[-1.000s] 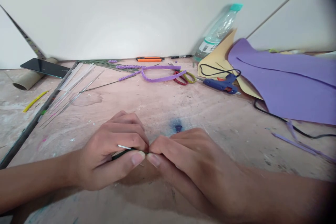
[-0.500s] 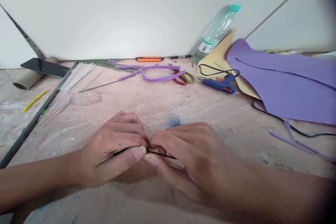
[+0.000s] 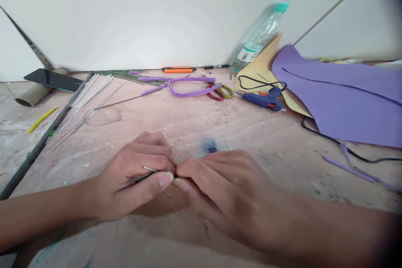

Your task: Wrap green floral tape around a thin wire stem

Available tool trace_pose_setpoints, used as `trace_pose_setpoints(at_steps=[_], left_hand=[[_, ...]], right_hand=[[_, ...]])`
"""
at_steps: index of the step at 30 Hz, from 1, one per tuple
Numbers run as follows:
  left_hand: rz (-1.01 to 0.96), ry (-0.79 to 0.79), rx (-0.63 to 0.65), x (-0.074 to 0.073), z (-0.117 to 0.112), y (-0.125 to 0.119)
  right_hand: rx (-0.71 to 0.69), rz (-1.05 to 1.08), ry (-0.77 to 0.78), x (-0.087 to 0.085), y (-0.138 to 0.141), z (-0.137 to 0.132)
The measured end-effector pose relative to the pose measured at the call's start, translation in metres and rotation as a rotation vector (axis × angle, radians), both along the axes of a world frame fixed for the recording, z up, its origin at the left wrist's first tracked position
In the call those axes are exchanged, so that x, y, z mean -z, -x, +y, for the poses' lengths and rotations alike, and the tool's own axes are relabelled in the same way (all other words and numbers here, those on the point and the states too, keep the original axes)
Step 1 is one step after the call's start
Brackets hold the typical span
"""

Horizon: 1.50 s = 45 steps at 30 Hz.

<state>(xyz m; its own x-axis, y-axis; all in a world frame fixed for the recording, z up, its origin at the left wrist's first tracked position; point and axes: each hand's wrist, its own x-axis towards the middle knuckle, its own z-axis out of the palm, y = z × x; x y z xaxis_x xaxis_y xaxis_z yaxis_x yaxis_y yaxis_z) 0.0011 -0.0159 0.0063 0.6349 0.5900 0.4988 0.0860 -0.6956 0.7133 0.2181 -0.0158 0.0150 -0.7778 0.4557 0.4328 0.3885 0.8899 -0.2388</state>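
Just above the table, my left hand [image 3: 141, 176] pinches a thin wire [image 3: 150, 169] between thumb and forefinger. Its silvery end sticks out over the forefinger, and a bit of dark strip [image 3: 142, 179] shows behind the thumb. My right hand [image 3: 224, 188] is closed in a pinch right beside the left fingertips, at the same wire. Where the two sets of fingertips meet, the held part is hidden. A pale thin strand [image 3: 167, 193] hangs below the left thumb.
Bare wires [image 3: 86, 121] and white sticks [image 3: 91, 91] lie at left near a phone [image 3: 53, 79] on a cardboard tube [image 3: 27, 99]. Behind are purple-wrapped stems [image 3: 153, 89], a purple strip [image 3: 188, 93] and scissors [image 3: 216, 95]. A glue gun [image 3: 263, 100], bottle [image 3: 260, 42] and purple sheet [image 3: 351, 104] stand right.
My right thumb and forefinger have closed together, hiding the dark length that showed between them. The left hand has barely shifted and keeps its pinch.
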Motion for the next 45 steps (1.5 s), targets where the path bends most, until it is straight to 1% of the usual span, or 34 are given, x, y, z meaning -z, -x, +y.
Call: trace_pose_setpoints(at_steps=[2,8,11,13,17,19,23,29,32,36,41,45], left_hand=[[-0.007,0.013,0.01,0.0006,0.0,0.0005],[-0.006,0.054,0.002,0.0027,-0.0014,0.0022],[-0.005,0.078,-0.002,0.0032,-0.0023,0.0029],[-0.01,0.086,-0.001,0.0034,-0.0024,0.0028],[-0.005,0.093,-0.019,0.0037,-0.0015,0.0015],[0.002,0.086,-0.032,0.0036,-0.0008,0.0009],[0.009,0.066,-0.038,0.0026,0.0008,0.0006],[-0.08,0.151,0.01,0.0047,0.003,0.0031],[-0.097,0.116,0.042,0.0075,0.0033,0.0044],[-0.091,0.051,0.024,0.0078,0.0042,0.0048],[-0.078,0.008,0.01,0.0081,0.0055,0.0052],[-0.088,-0.008,-0.002,0.009,0.0049,0.0055]], right_hand=[[0.006,-0.007,0.006,0.001,-0.0006,-0.0006],[-0.043,-0.071,0.075,-0.0005,-0.0031,-0.0005],[-0.037,-0.08,0.046,-0.0011,-0.0027,0.0011],[-0.031,-0.066,-0.006,-0.0022,-0.0017,0.0027],[0.021,-0.038,-0.074,-0.0049,0.0002,0.0053],[0.038,-0.024,-0.053,-0.0041,0.0002,0.0058],[0.005,0.016,-0.008,0.0007,0.0001,0.0063],[0.011,0.063,-0.02,0.0004,0.0007,0.0029],[0.034,0.067,-0.028,-0.0009,0.0002,0.0011],[0.021,0.069,-0.042,-0.0028,0.001,0.0017],[0.015,0.016,0.041,-0.0049,0.0026,0.0028],[0.031,0.03,0.081,-0.0015,0.0017,0.0029]])
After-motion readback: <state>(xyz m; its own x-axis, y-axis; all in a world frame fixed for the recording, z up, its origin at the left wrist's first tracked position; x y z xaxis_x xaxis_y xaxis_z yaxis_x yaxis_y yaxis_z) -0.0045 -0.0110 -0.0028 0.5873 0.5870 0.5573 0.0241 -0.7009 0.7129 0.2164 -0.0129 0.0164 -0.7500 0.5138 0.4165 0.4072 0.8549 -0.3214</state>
